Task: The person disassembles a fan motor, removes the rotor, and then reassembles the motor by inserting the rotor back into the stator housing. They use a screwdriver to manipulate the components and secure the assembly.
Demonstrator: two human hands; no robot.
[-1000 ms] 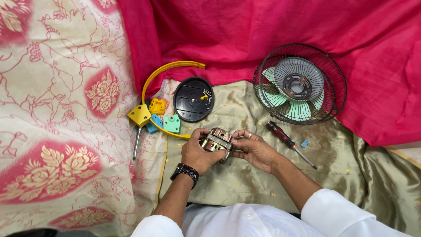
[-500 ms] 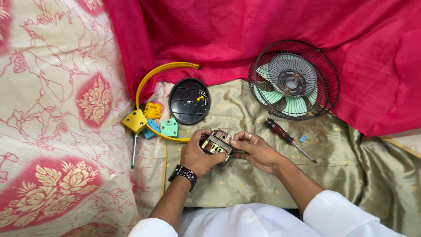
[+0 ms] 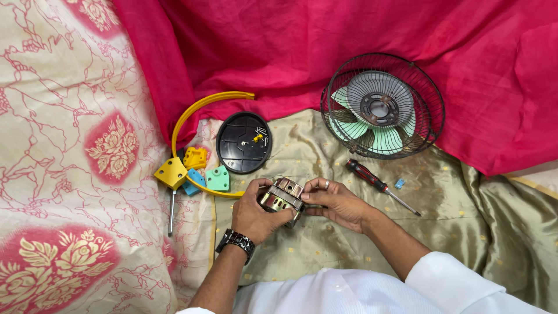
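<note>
My left hand point(image 3: 256, 215) is closed round the near side of the small fan motor point(image 3: 281, 197), palm under it, fingers curled up over its metal flank; my right hand point(image 3: 337, 203) pinches its far end between thumb and fingertips, the remaining fingers loosely bent. The motor sits between both hands, raised just off the olive-gold cloth point(image 3: 302, 250), near the centre of my view. I judge it dense and heavy for its bulk, rigid, with smooth plated faces that could slip; the squared laminated frame is the sound place to grip, not the top fitting, whose detail I cannot make out clearly. At 11 o'clock from the hands lies a black round cover point(image 3: 244, 142), and at 9 to 10 o'clock a cluster of yellow, blue and green plastic blocks point(image 3: 197, 171) touching a yellow curved bracket point(image 3: 200, 110). At 2 o'clock a red-handled screwdriver point(image 3: 381, 187) lies well apart from my right hand, a small blue piece point(image 3: 399, 184) just beside its shaft. At 1 o'clock stands the caged fan head point(image 3: 382, 106), resting against the crimson cloth point(image 3: 349, 40). Open room lies on the cloth at 4 to 5 o'clock; the floral sheet point(image 3: 70, 174) borders the left.
</note>
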